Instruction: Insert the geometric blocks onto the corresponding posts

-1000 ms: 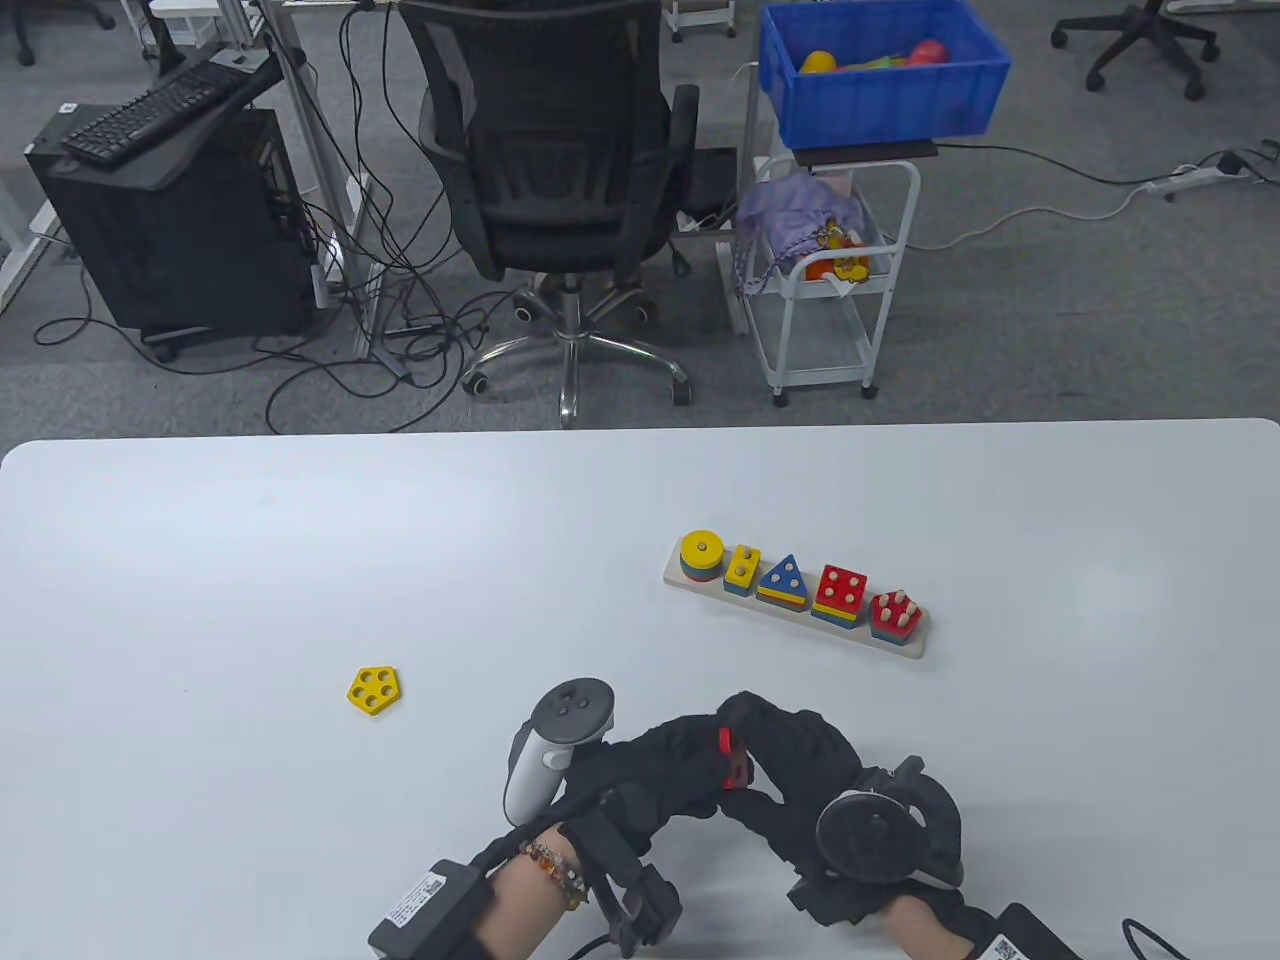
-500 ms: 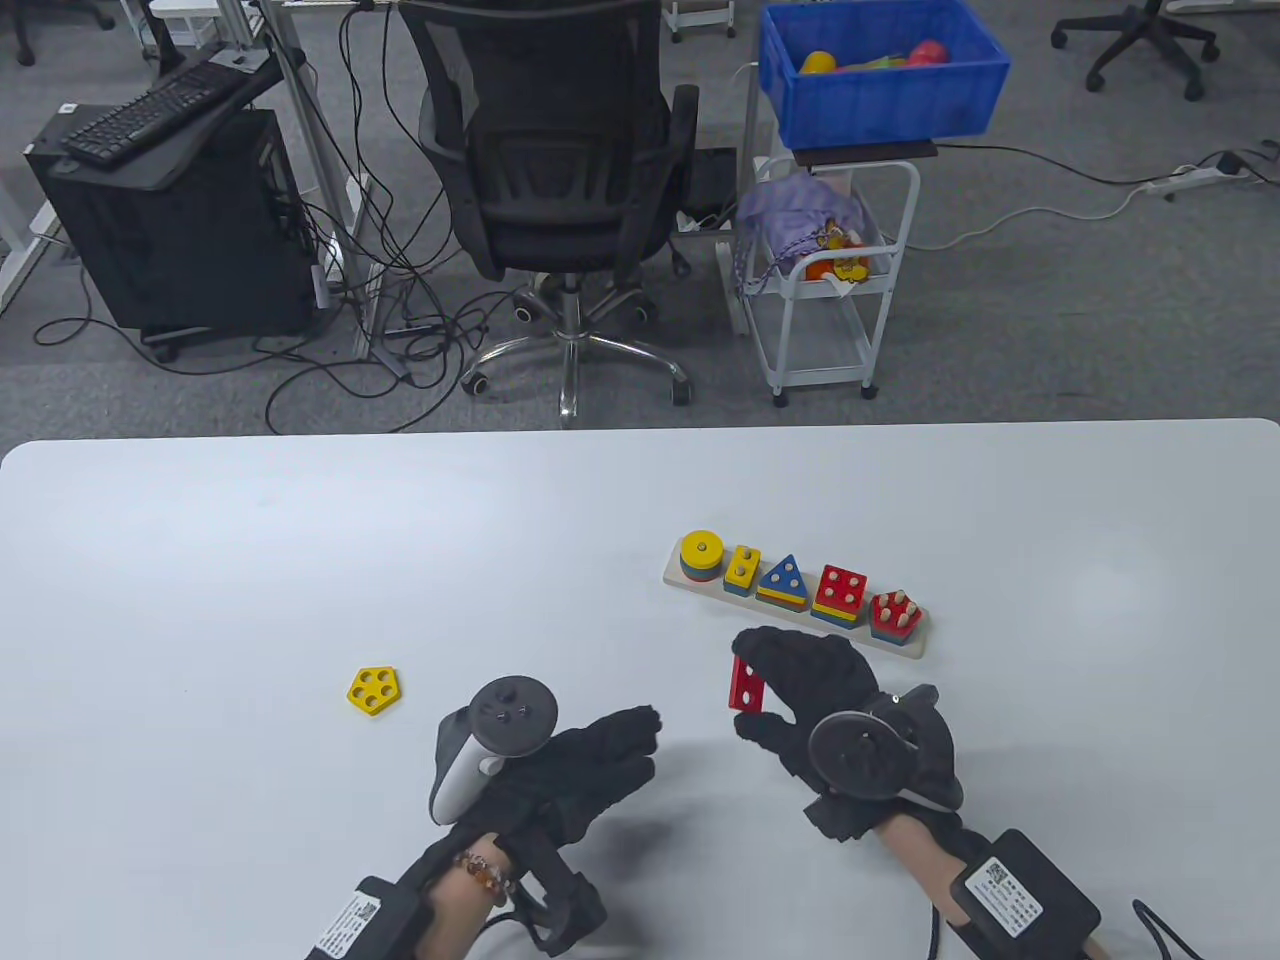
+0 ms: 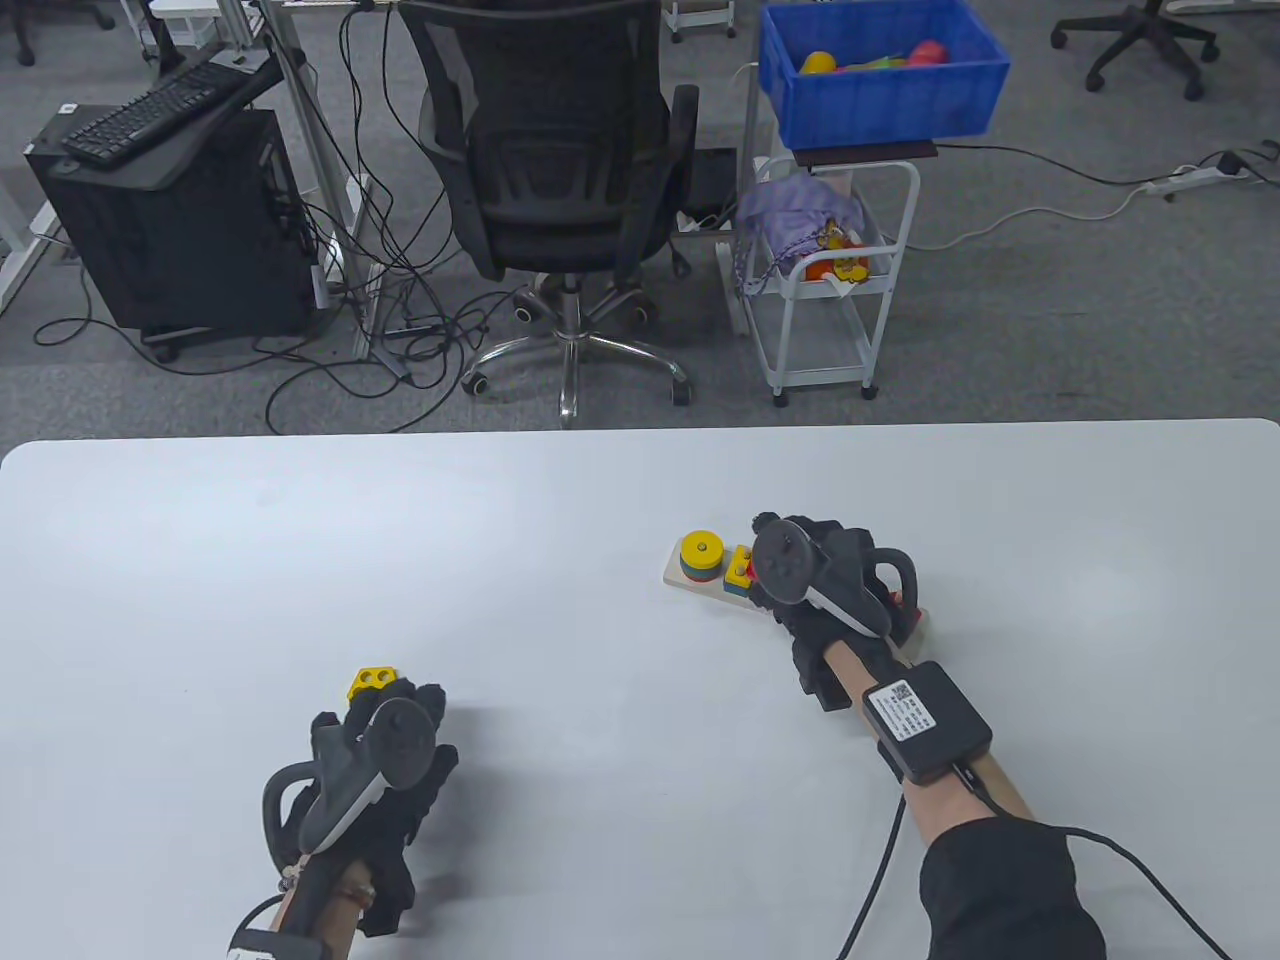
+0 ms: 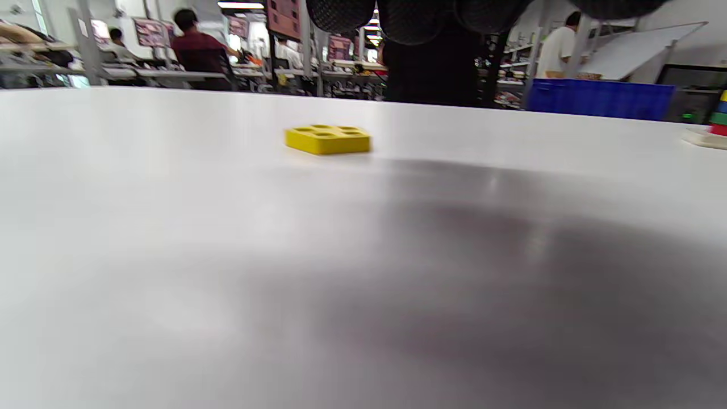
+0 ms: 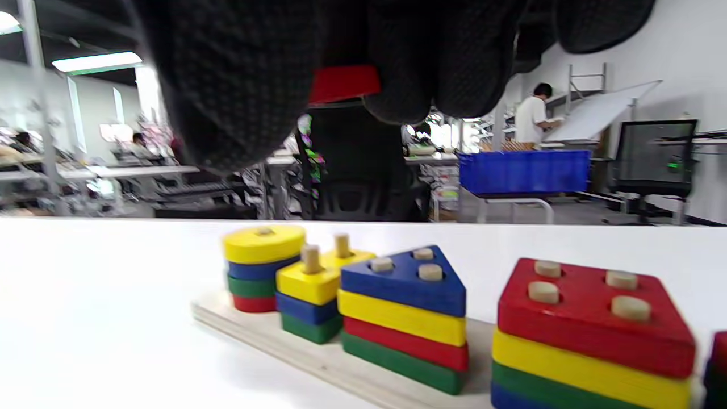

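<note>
Table view: right hand [image 3: 800, 575] hovers over the post board [image 3: 690, 583], placing step underway; left hand [image 3: 385, 745] reaches at the yellow pentagon block [image 3: 372, 681], near left, grasp unclear. Left wrist view: that block [image 4: 328, 138] lies flat on the table [image 4: 227, 255], fingers above, not touching. Right wrist view: fingers [image 5: 238, 85] pinch a red block [image 5: 343, 83] above the two-post stack [image 5: 315, 287]; next, line holes with posts and lower.

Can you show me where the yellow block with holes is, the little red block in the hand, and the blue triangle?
yellow block [image 4: 328, 139], left wrist view, front side face.
red block [image 5: 343, 83], right wrist view, visible face between fingers.
blue triangle [image 5: 406, 281], right wrist view, top face.
</note>
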The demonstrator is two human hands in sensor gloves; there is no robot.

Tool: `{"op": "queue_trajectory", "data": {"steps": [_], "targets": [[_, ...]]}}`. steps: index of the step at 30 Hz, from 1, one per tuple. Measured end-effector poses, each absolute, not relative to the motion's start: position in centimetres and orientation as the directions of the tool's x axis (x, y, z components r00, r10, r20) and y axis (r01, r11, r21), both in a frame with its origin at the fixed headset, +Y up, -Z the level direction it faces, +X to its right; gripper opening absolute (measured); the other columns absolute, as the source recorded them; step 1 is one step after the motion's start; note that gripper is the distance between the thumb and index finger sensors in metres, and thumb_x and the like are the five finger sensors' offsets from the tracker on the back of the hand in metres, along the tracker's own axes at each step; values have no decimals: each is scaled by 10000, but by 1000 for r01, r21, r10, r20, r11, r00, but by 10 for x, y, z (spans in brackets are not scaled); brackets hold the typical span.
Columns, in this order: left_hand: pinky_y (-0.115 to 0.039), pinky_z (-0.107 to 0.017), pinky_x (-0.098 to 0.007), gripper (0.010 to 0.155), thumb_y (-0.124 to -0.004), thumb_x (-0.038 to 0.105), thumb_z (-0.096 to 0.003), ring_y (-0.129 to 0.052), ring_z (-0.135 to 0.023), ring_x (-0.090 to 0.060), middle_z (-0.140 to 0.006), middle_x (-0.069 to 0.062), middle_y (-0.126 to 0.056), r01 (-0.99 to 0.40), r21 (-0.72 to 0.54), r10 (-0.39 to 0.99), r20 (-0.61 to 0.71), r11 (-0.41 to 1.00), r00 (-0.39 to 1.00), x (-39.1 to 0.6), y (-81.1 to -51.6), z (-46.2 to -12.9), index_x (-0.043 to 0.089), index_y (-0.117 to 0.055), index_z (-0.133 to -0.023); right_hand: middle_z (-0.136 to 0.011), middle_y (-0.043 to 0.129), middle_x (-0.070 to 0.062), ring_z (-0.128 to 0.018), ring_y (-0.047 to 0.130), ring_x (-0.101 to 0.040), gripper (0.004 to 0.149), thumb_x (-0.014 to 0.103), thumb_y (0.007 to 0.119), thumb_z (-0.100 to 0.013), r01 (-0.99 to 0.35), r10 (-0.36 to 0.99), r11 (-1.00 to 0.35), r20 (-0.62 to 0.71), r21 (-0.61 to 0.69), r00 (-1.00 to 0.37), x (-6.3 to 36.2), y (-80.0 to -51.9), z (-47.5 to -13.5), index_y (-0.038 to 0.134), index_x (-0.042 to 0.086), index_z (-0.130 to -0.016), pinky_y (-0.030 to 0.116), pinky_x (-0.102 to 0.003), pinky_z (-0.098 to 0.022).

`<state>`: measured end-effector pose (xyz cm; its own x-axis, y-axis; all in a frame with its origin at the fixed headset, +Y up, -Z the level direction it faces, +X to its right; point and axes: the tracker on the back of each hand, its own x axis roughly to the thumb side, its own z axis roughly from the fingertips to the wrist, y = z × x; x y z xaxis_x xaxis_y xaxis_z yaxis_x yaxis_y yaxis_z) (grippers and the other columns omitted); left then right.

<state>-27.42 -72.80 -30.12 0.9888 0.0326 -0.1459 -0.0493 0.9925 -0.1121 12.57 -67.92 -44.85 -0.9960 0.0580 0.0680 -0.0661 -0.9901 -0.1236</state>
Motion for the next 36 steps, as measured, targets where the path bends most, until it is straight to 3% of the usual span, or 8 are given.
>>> {"op": "queue_trajectory", "data": {"steps": [2,7,20,23,29,33,36], "targets": [[-337,-844,-576,664,-683,592,-412,-448,-1179,-201,-1216,128,-434,-54,-94,36,-183,994,982,-284,-726,-301,469,-514,-1043,-979,767,-83,-895,765,-391,712,401,923,-342,-18,18,-998,0,-56,-1000,122,-685,-463,648,221,-973,565,-704,-651],[-330,-844,-574,669,-679,596,-413,-415,-1183,-208,-1222,133,-406,-57,-94,34,-226,994,973,-294,-725,-302,475,-501,-1046,-978,773,-74,-896,770,-390,714,406,926,-337,1,-1,-1000,-21,12,-1000,110,-702,-483,651,229,-972,569,-702,-652],[-348,-841,-576,673,-675,601,-410,-450,-1176,-210,-1219,120,-436,-49,-132,20,-216,990,976,-289,-729,-302,474,-500,-1048,-989,768,-57,-899,777,-383,714,395,929,-331,22,-22,-1000,-28,21,-999,103,-724,-490,645,249,-971,559,-707,-658],[-362,-840,-571,683,-674,604,-409,-459,-1174,-208,-1219,112,-433,-70,-142,37,-223,987,974,-290,-729,-301,474,-482,-1051,-1038,700,-95,-933,735,-403,775,410,922,-331,16,-17,-998,-11,54,-1000,105,-727,-488,591,228,-1007,549,-713,-659],[-395,-837,-566,703,-697,601,-406,-485,-1167,-204,-1217,118,-440,-97,-137,60,-252,986,966,-298,-727,-302,468,-463,-1056,-1043,678,-125,-930,727,-417,762,419,904,-350,-61,61,-998,77,2,-995,122,-713,-457,586,212,-1011,556,-712,-649],[-458,-828,-540,758,-716,601,-406,-569,-1137,-197,-1209,109,-467,-197,-99,161,-292,975,943,-305,-723,-305,439,-394,-1073,-1037,688,-128,-917,748,-414,745,411,900,-360,-53,47,-998,203,-25,-978,141,-701,-406,591,211,-1007,572,-706,-643],[-469,-829,-532,770,-742,588,-404,-579,-1133,-193,-1209,114,-466,-205,-101,160,-342,973,926,-309,-721,-311,438,-393,-1074,-1034,693,-136,-909,758,-417,743,410,900,-362,-101,95,-995,242,-13,-966,158,-699,-365,596,205,-1008,578,-707,-637]]}}
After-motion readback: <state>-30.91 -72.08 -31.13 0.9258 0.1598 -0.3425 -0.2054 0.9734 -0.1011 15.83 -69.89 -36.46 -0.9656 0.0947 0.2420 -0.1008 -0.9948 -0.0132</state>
